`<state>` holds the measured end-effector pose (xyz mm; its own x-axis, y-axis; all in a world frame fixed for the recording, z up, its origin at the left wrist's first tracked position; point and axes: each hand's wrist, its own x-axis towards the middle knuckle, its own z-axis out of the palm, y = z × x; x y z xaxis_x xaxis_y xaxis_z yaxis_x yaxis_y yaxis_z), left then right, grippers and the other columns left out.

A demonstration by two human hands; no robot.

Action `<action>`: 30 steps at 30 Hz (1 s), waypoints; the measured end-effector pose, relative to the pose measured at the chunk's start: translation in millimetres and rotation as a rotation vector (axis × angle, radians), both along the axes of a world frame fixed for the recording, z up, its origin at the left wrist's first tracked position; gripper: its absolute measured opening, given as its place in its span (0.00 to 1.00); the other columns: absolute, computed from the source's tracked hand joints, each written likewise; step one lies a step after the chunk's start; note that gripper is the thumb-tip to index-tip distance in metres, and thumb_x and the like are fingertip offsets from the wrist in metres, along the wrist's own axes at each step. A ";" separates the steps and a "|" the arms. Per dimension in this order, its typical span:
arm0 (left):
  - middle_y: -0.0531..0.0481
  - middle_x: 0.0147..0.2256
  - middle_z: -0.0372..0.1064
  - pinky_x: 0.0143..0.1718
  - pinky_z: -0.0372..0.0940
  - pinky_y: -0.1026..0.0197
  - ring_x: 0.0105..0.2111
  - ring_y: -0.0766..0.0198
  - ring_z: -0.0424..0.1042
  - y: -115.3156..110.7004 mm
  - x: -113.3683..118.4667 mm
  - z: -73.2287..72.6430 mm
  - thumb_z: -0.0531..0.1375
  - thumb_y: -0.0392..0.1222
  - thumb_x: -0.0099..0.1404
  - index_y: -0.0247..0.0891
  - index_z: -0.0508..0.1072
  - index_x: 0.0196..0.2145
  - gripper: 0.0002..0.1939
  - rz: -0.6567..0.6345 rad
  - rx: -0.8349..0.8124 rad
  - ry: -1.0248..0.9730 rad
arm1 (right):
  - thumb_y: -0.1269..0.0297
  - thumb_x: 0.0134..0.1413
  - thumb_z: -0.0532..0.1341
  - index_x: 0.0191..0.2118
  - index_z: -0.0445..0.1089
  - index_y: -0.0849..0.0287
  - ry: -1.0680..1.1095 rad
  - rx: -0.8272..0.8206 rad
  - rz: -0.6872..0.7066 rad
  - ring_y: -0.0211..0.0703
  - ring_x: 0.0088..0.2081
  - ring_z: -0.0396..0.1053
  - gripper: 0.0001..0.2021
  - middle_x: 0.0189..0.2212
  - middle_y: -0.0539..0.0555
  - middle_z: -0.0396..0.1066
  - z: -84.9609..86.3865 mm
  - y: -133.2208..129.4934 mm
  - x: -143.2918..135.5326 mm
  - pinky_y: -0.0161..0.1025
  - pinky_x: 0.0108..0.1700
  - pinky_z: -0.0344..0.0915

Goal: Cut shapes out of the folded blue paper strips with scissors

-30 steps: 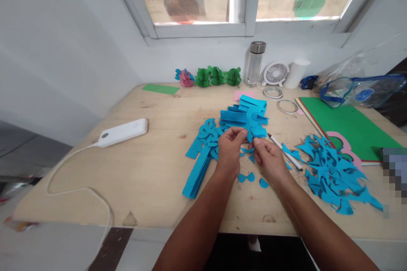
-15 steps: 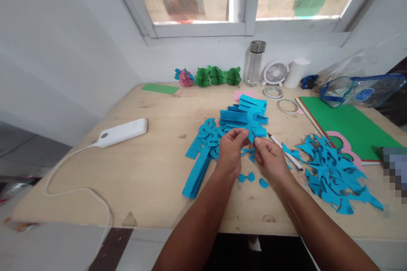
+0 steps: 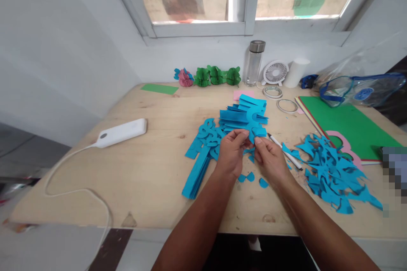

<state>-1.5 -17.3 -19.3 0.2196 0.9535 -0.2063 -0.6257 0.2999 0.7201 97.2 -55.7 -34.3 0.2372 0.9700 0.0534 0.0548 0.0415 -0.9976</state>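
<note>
A small blue paper cutout (image 3: 252, 136) is pinched between the fingertips of both hands. My left hand (image 3: 232, 151) grips its left side and my right hand (image 3: 270, 156) its right side. Part of the cutout is hidden behind the fingers. Just beyond my hands lie stacked folded blue paper strips (image 3: 233, 117). Curved blue cutouts (image 3: 210, 135) are heaped left of my left hand, with a long folded blue strip (image 3: 196, 175) below them. Small blue scraps (image 3: 263, 183) lie between my forearms. A white pen (image 3: 288, 152) rests beside my right hand.
On the right are jagged blue offcuts (image 3: 330, 173), a pink paper piece (image 3: 354, 159) and green sheets (image 3: 359, 123). Along the back stand green paper figures (image 3: 216, 75), a glass bottle (image 3: 254, 65) and a small fan (image 3: 275, 73). A white power bank (image 3: 124, 131) with a cable lies left.
</note>
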 end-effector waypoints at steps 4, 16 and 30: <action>0.55 0.19 0.64 0.28 0.61 0.63 0.22 0.69 0.64 1.4 -0.7 -0.3 0.67 0.40 0.46 0.35 0.70 0.23 0.10 -0.002 0.015 0.025 | 0.43 0.54 0.56 0.19 0.58 0.57 -0.010 -0.002 0.008 0.32 0.16 0.46 0.23 0.12 0.43 0.51 0.0 0.3 0.1 0.33 0.19 0.45; 0.54 0.22 0.66 0.27 0.61 0.64 0.23 0.69 0.65 5.5 -3.7 -1.6 0.67 0.39 0.46 0.34 0.70 0.24 0.10 0.004 0.058 0.034 | 0.43 0.54 0.56 0.24 0.64 0.59 0.034 -0.033 0.052 0.31 0.16 0.44 0.22 0.12 0.42 0.49 -7.5 1.3 0.6 0.33 0.18 0.40; 0.55 0.20 0.65 0.25 0.60 0.64 0.21 0.70 0.64 4.3 -0.4 -0.9 0.69 0.40 0.45 0.34 0.71 0.23 0.11 -0.018 0.016 0.002 | 0.43 0.53 0.56 0.18 0.56 0.57 0.010 -0.002 0.034 0.32 0.17 0.46 0.24 0.13 0.43 0.50 -1.0 0.3 -0.7 0.33 0.19 0.45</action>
<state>-1.9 -12.9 -20.1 0.2363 0.9525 -0.1919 -0.6186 0.2998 0.7263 96.5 -55.4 -35.3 0.2046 0.9776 0.0490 0.0430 0.0410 -0.9982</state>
